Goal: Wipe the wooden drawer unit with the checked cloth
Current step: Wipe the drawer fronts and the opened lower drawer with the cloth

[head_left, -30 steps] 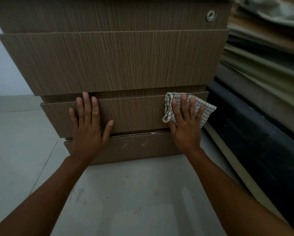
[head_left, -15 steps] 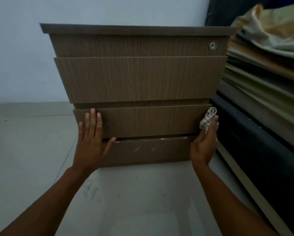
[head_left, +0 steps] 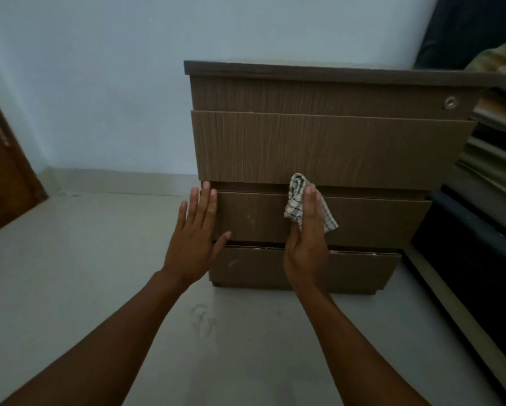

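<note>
The wooden drawer unit stands on the floor against a pale wall, with several brown drawer fronts and a round lock at its upper right. My right hand presses the checked cloth, white with dark lines, against the front of the third drawer, left of its middle. My left hand lies flat with fingers spread at the left edge of that same drawer, holding nothing. The lowest drawer sits slightly ajar, a thin gap showing along its top.
A stack of folded mattresses and bedding presses against the unit's right side. A brown wooden door stands at the far left. Pale tiled floor stretches in front and to the left.
My right hand has slid the cloth leftward from the drawer's right edge to near its middle. The view has pulled back and turned left; my left hand stays on the drawer's left end.
</note>
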